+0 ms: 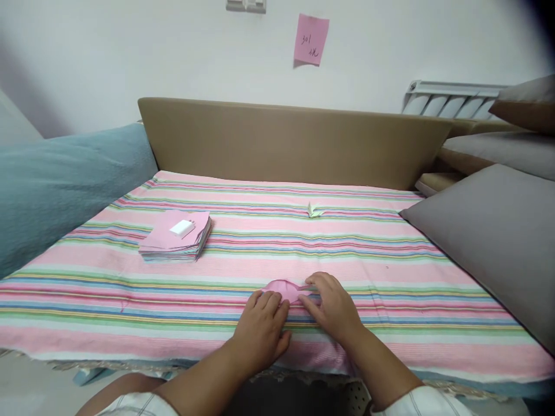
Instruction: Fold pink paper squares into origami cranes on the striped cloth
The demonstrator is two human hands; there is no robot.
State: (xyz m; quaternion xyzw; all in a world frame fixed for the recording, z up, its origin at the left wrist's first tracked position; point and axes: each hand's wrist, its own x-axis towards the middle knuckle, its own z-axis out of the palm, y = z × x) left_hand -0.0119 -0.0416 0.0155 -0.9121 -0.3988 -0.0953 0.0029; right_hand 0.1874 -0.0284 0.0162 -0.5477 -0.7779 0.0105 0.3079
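Note:
A small folded pink paper piece [284,289] lies on the striped sheet [368,254] near the bed's front edge. My left hand [260,329] rests palm down with its fingertips pressing on the paper's left side. My right hand [333,306] sits at the paper's right end, its thumb and forefinger pinching a thin pink tip. Both hands hide the lower part of the paper.
A stack of pink paper squares [176,237] with a small white block [182,228] on top lies to the left. A small folded white paper [314,211] sits farther back. Grey cushions [498,242] on the right, a teal blanket [65,179] on the left, a brown headboard [295,141] behind.

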